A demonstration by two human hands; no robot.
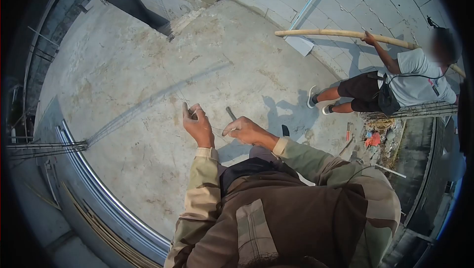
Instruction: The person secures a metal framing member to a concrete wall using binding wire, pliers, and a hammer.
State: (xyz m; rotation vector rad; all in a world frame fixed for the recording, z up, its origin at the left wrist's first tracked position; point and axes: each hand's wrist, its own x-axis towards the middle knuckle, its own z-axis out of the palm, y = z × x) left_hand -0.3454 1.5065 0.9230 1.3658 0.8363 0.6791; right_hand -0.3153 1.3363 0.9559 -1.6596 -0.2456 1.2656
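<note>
A grey concrete floor (143,78) spreads below; at the right, a person (419,78) grips a long pole (340,33); the left hand (198,125) curls its fingers, the right hand (245,130) bunches its own beside a short rod (230,113); thin string (217,128) shows between them, whether pinched I cannot tell.

Beside your right hand (244,130), on its left side, you have a thin, pale strand (217,129), its ends too fine to trace. You also have a slim, straight, dark grey rod (230,114), slanting out beyond the same hand's fingers, its near end hidden from you.
</note>
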